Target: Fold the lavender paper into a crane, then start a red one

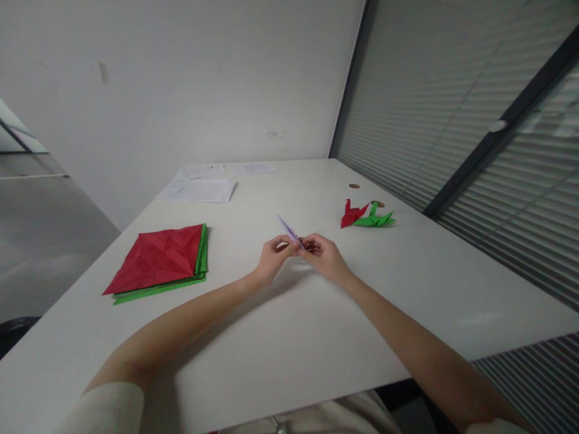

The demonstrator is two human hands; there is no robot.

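A small piece of folded purple paper is pinched between both hands above the middle of the table. Its narrow pointed end sticks up and to the left; the lower end is hidden by fingers. My left hand grips it from the left with thumb and fingers closed. From the right, my right hand pinches the same paper near its lower end. Beyond the right hand stand a red origami crane and a green origami crane, touching each other.
On the left of the white table lies a stack of creased paper, a red sheet over green sheets. Printed papers rest at the back left. Two round holes, one a cable hole, lie near the blinds on the right.
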